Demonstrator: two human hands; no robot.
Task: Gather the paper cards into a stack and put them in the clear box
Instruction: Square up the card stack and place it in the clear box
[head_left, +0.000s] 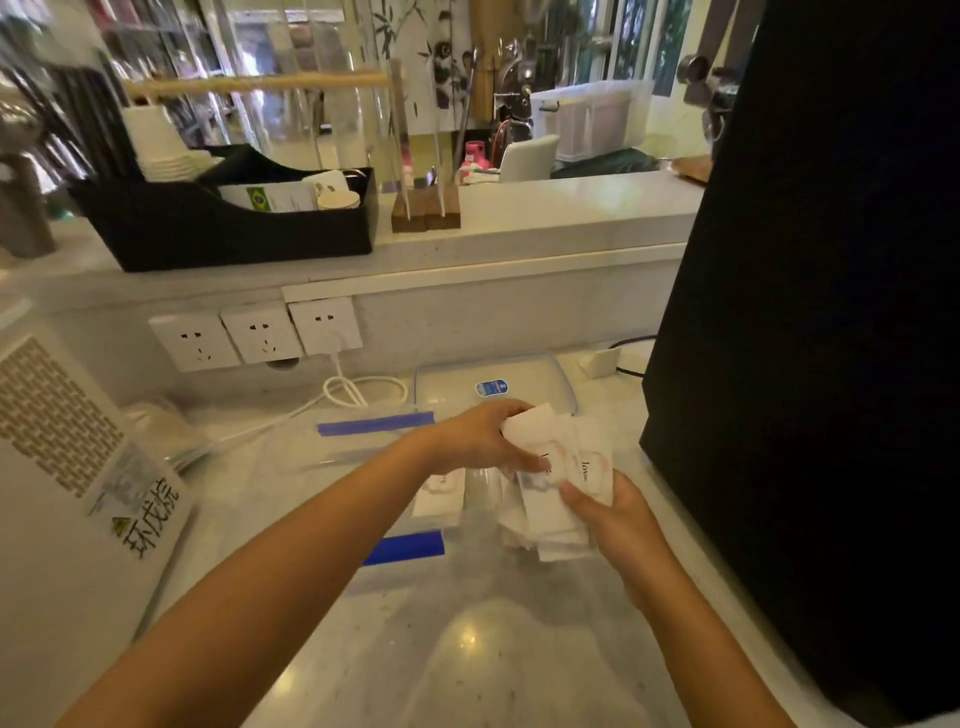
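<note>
Over the clear box (395, 566), left hand (480, 436) and right hand (618, 512) grip thin paper cards (550, 467)

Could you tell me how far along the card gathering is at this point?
Midway. Both hands hold paper cards over the clear box: left hand on top, right hand at the lower edge. The bunch is fanned, not squared. One card lies apart to the left. The lid sits behind.

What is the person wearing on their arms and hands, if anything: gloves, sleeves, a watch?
Nothing shows. Both forearms are bare up to the picture's lower edge, with no sleeves in view. The left hand and right hand have no gloves, and no watch, bracelet or ring can be seen on either.
</note>
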